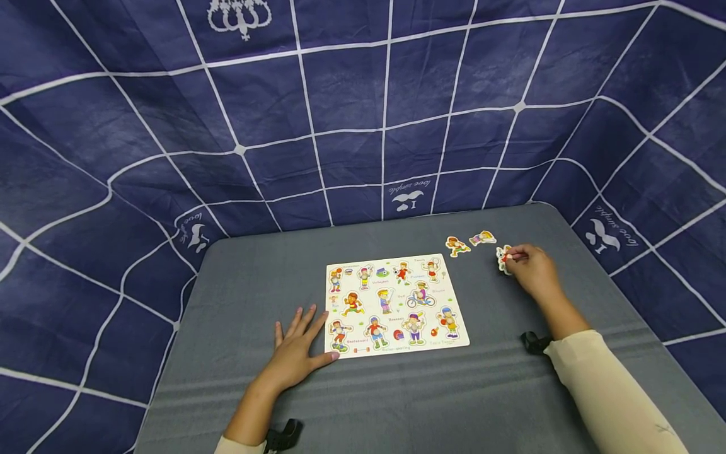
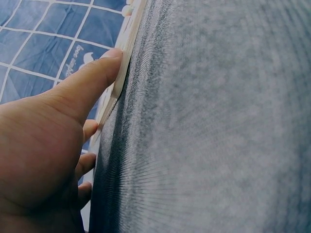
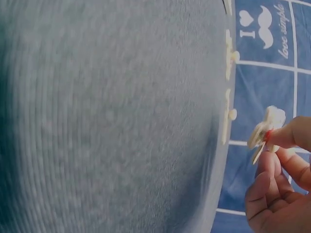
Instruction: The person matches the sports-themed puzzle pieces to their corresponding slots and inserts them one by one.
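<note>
A white wooden puzzle board (image 1: 397, 315) with pictures of children at sport lies on the grey surface. My left hand (image 1: 297, 350) is spread flat at the board's left side, its thumb touching the near left corner. In the left wrist view, the thumb (image 2: 92, 82) rests along the board's edge (image 2: 127, 58). Off to the right, my right hand (image 1: 534, 272) pinches a small figure-shaped puzzle piece (image 1: 502, 260). The right wrist view shows this piece (image 3: 262, 128) raised off the surface between thumb and fingers; its picture is mostly hidden there.
Two loose puzzle pieces, a running figure (image 1: 457, 246) and a sideways-lying figure (image 1: 483, 238), lie beyond the board's far right corner. Small knobs (image 3: 233, 114) stick up from them. Blue cloth (image 1: 351, 151) with white lines encloses the grey table (image 1: 255, 284) at back and sides.
</note>
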Demonstrator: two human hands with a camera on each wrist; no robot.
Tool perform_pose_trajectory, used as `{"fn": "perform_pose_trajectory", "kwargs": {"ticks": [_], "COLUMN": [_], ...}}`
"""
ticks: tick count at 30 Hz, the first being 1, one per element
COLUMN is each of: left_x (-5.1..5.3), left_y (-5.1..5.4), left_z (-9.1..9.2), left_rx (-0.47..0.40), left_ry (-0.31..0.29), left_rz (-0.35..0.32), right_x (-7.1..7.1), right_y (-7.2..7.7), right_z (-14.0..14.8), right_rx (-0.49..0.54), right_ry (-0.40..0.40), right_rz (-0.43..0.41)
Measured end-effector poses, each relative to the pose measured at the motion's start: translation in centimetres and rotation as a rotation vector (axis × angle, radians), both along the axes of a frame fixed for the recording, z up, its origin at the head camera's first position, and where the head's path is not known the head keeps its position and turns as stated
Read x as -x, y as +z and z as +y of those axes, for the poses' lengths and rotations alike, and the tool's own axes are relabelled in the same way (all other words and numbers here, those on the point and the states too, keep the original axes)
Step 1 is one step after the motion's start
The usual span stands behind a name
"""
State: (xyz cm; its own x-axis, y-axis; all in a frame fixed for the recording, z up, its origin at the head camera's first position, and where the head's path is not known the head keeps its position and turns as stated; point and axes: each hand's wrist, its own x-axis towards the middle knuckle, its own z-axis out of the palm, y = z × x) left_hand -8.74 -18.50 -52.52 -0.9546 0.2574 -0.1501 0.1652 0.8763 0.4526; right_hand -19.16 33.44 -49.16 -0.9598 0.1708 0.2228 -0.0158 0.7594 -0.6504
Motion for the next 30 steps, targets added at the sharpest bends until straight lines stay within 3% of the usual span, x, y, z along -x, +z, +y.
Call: {"fn": "perform_pose_trajectory", "kwargs": {"ticks": [10,21,30], "left_x": [0.1,0.2,0.0], "left_y": [0.1,0.0,0.0], "left_z": [0.1,0.0,0.0], "left_rx": [0.001,0.004,-0.006], "left_ry": [-0.006,-0.005,0.001], "left_rz": [-0.004,-0.02,0.012], "right_x": [-0.1,0.0,0.1], "right_y": [0.7,1.6,1.8], "right_z": [-1.6,-3.7,-5.4], "right_rx": [0.035,0.026,0.044], "right_ry": [0.07,0.086,0.124], "right_rz": [0.043,0.038,0.049]}}
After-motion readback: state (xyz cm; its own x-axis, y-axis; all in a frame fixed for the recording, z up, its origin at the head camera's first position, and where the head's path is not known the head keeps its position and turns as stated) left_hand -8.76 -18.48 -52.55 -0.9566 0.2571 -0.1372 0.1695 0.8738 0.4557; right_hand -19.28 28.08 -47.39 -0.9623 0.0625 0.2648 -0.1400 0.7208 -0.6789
